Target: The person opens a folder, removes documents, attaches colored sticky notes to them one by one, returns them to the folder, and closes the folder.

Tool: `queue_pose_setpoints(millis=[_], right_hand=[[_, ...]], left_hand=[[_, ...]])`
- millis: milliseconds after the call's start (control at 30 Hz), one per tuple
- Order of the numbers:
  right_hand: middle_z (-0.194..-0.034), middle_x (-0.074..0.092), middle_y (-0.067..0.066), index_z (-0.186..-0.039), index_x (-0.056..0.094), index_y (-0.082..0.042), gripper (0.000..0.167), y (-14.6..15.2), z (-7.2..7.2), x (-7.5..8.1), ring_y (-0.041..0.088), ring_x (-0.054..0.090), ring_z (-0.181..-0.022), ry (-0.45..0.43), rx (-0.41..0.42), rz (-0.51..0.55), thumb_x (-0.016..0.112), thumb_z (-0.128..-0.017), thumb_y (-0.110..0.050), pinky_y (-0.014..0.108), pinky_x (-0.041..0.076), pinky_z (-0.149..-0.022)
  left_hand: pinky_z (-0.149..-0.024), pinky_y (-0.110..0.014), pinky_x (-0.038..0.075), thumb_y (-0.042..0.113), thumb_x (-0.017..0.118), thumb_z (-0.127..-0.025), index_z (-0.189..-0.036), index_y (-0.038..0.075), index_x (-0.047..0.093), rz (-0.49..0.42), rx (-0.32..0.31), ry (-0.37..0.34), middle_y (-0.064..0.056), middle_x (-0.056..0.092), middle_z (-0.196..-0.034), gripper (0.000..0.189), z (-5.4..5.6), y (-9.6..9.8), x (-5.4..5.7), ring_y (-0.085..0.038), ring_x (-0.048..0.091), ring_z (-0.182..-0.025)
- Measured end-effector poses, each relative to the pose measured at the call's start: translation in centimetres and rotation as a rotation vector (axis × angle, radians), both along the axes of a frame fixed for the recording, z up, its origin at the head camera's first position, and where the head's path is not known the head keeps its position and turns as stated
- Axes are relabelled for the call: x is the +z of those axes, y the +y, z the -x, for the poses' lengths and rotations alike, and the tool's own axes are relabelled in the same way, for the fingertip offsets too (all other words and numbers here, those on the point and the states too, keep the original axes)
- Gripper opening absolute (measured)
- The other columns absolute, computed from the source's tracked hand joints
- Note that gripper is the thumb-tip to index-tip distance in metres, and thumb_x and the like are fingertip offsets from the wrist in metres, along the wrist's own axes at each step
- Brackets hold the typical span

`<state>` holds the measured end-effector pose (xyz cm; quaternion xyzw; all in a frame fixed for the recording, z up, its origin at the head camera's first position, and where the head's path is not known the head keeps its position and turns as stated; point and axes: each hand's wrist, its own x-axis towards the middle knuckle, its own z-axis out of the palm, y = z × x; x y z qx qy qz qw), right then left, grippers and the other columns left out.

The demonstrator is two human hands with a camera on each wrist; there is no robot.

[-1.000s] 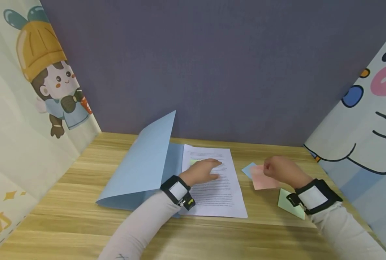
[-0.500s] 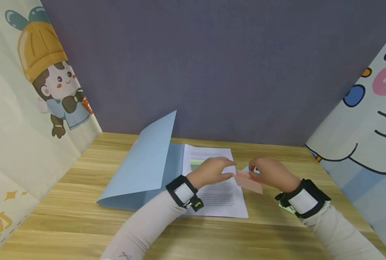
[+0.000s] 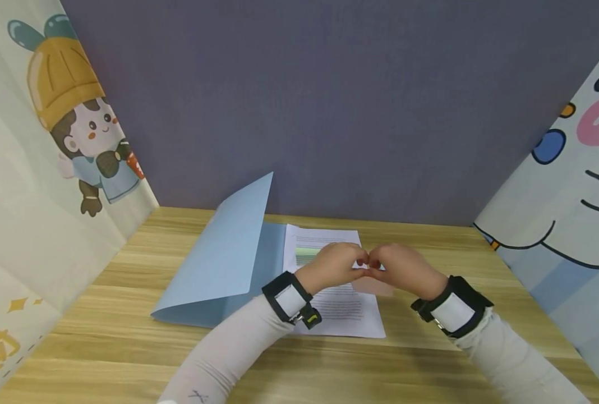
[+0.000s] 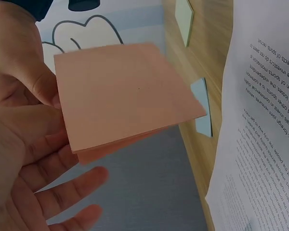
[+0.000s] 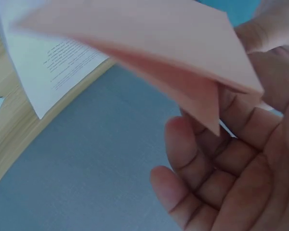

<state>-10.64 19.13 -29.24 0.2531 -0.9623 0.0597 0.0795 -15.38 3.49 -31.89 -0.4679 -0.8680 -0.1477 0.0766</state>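
Pink sticky notes are held in the air over the right side of the printed sheets. My left hand and right hand meet at their fingertips, and both pinch one edge of the notes. Seen from the left wrist, the top pink note spreads out flat with another layer just beneath it. In the right wrist view a lower pink flap hangs away from the upper layer. The fingertips partly hide the gripped edge.
A light blue folder stands with its cover raised, left of the printed sheets. A green strip lies on the top sheet. Blue notes and green notes lie on the wooden table, beside the sheets. A dark panel rises behind.
My right hand has picked the pink notes up from the table and carried them left. My left hand has moved right to meet them, and its fingers now pinch their edge.
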Motion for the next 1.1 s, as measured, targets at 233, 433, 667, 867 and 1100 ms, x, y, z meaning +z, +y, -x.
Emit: queue_pose_setpoints(millis=[233,433,667,867,1100], right_hand=[[-0.061,0.054,-0.008,-0.064,0.062,-0.014,0.011,-0.5,0.1,0.1,0.004,0.042,-0.054,-0.012,-0.008,0.019,0.065,-0.07,-0.006,0.021,0.036,-0.049],[-0.067,0.059,-0.004,-0.073,0.065,-0.008,0.002,-0.4,0.4,-0.1,0.008,0.05,-0.059,-0.019,-0.025,0.071,0.065,-0.071,-0.008,0.024,0.041,-0.053],[-0.077,0.061,0.008,-0.097,0.062,0.004,0.027,0.9,0.9,-1.6,0.016,0.054,-0.066,-0.1,-0.177,0.209,0.064,-0.078,-0.015,0.029,0.043,-0.056],[-0.067,0.056,0.004,-0.087,0.062,0.003,0.017,2.1,1.3,-3.4,0.012,0.049,-0.058,-0.182,-0.213,0.32,0.061,-0.08,-0.012,0.024,0.038,-0.05],[-0.057,0.042,-0.002,-0.067,0.05,-0.004,0.022,3.0,1.7,-5.1,0.011,0.041,-0.051,-0.391,-0.231,0.445,0.052,-0.087,-0.01,0.024,0.034,-0.047]], left_hand=[[-0.051,-0.014,0.035,0.021,0.064,-0.08,-0.081,0.018,0.067,-0.006,0.02,-0.042,0.011,0.059,-0.071,0.004,0.2,0.0,-0.3,-0.002,0.047,-0.063],[-0.047,-0.015,0.032,0.021,0.062,-0.081,-0.076,0.019,0.066,-0.012,0.054,-0.037,0.011,0.053,-0.065,0.007,0.3,-0.2,-0.6,-0.002,0.044,-0.058],[-0.045,-0.016,0.034,0.018,0.06,-0.082,-0.08,0.018,0.067,-0.029,0.121,-0.015,0.01,0.057,-0.069,0.008,0.2,-0.8,-0.5,-0.002,0.047,-0.06],[-0.045,-0.014,0.034,0.021,0.059,-0.082,-0.081,0.019,0.067,-0.087,0.156,0.041,0.009,0.06,-0.072,0.008,0.2,-1.1,-0.6,-0.002,0.048,-0.061],[-0.049,-0.011,0.037,0.021,0.061,-0.082,-0.081,0.019,0.067,-0.158,0.158,0.086,0.01,0.062,-0.076,0.007,0.3,-1.2,-1.1,0.0,0.053,-0.064]])
